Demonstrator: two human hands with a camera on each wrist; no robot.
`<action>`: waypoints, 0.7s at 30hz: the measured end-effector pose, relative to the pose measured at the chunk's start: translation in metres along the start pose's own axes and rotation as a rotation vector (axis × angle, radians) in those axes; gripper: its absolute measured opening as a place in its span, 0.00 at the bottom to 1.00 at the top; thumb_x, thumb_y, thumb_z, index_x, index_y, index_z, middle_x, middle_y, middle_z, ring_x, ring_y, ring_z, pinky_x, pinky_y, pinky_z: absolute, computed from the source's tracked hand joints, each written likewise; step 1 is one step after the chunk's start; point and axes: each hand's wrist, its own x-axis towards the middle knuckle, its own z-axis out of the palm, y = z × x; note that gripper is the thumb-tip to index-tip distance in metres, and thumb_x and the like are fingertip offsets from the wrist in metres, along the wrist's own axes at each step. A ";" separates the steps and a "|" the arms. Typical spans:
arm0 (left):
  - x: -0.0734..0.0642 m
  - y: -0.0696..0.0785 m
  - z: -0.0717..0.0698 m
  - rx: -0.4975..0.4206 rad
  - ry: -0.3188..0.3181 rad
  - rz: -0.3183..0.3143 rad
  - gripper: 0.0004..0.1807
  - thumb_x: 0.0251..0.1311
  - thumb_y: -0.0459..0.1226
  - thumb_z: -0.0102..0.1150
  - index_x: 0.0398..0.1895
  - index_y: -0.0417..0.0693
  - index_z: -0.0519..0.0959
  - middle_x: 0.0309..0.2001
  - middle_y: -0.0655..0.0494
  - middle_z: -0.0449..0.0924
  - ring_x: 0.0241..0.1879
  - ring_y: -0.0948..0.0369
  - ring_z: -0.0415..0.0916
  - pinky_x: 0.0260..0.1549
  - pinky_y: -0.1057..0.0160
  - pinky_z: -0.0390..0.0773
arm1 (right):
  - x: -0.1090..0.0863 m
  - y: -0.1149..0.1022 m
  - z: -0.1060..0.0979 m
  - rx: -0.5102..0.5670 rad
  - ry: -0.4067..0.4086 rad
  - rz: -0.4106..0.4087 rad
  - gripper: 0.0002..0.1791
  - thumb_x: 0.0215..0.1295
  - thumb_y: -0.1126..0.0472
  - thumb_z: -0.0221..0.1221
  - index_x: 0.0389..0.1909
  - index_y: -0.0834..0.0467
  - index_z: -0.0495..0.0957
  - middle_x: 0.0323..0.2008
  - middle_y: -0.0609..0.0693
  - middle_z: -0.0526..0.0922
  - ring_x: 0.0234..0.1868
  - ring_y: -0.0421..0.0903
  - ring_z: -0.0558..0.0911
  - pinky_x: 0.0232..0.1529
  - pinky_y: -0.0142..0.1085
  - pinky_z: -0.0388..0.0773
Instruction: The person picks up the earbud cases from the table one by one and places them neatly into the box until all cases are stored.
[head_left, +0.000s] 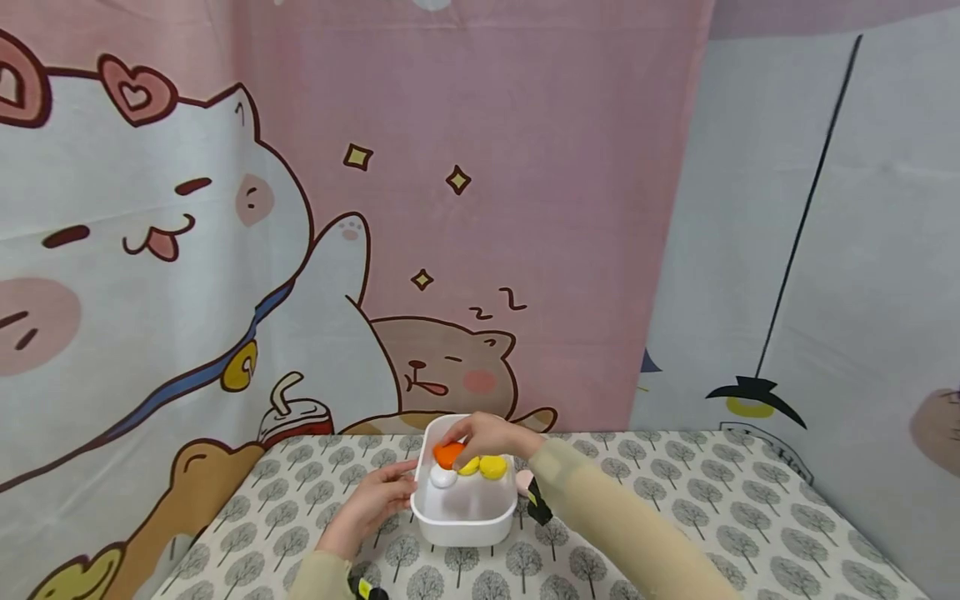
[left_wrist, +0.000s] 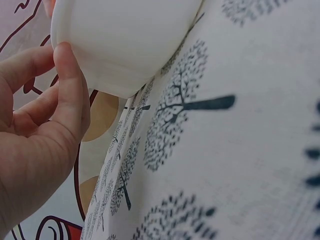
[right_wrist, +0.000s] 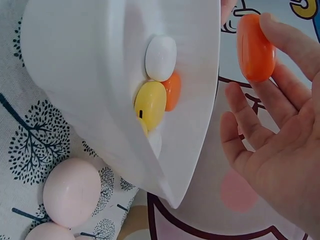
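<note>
A white tub stands on the tree-print cloth. My right hand is over its far part and pinches an orange egg-shaped piece between thumb and fingers. Inside the tub lie a white egg-shaped piece, a yellow one with a small black mark, and another orange one, partly hidden. The head view shows yellow pieces beside the right hand. My left hand touches the tub's left side, its fingertips against the outer wall near the rim.
Pale pink eggs lie on the cloth just right of the tub. Behind the table hangs a pink curtain with cartoon animals; a whitish curtain hangs at the right.
</note>
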 end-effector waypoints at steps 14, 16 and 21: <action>0.000 0.003 0.004 0.023 0.007 0.027 0.30 0.61 0.29 0.58 0.67 0.31 0.65 0.45 0.40 0.74 0.34 0.57 0.76 0.38 0.62 0.80 | 0.009 0.001 0.007 0.014 -0.018 -0.034 0.21 0.51 0.60 0.72 0.49 0.53 0.84 0.48 0.43 0.83 0.48 0.40 0.78 0.53 0.37 0.73; -0.001 0.002 0.003 0.022 0.009 0.033 0.30 0.62 0.29 0.58 0.67 0.30 0.64 0.45 0.39 0.74 0.34 0.57 0.76 0.37 0.62 0.80 | 0.010 0.001 0.008 0.022 -0.021 -0.037 0.22 0.51 0.60 0.72 0.50 0.53 0.84 0.48 0.43 0.83 0.49 0.40 0.77 0.53 0.37 0.73; -0.002 0.000 0.002 0.005 0.013 0.030 0.30 0.61 0.29 0.58 0.67 0.30 0.64 0.45 0.40 0.74 0.33 0.58 0.76 0.37 0.62 0.80 | 0.012 0.002 0.013 0.048 -0.026 -0.035 0.22 0.52 0.60 0.71 0.50 0.53 0.84 0.48 0.42 0.83 0.49 0.39 0.77 0.54 0.36 0.72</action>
